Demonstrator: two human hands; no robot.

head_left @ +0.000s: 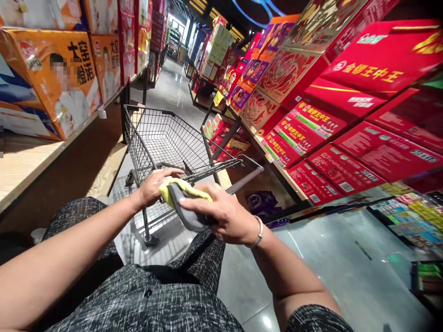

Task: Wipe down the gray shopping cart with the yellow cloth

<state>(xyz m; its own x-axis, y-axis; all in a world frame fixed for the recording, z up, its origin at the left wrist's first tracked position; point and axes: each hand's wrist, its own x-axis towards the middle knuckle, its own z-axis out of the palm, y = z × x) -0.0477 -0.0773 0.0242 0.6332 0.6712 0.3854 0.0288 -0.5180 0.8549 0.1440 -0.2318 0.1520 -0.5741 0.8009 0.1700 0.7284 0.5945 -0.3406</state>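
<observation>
My right hand [226,214] holds a folded yellow and grey cloth [188,210], its thumb lying along the grey side. The cloth is over the handle [246,180] of a metal wire shopping cart [166,138] and hides part of that bar. At the left end of the handle, my left hand [154,186] rests over the bar, with some fingers stretched to the right and others hidden behind the cloth. The cart's basket stands in front of me, and its wire floor shows.
Orange printed boxes [58,83] stand on a wooden shelf [31,161] to the left. Red gift boxes [377,152] are stacked along the right shelf. Between the shelves, a shiny aisle floor [173,76] runs ahead. Purple packages [261,201] lie under the right shelf.
</observation>
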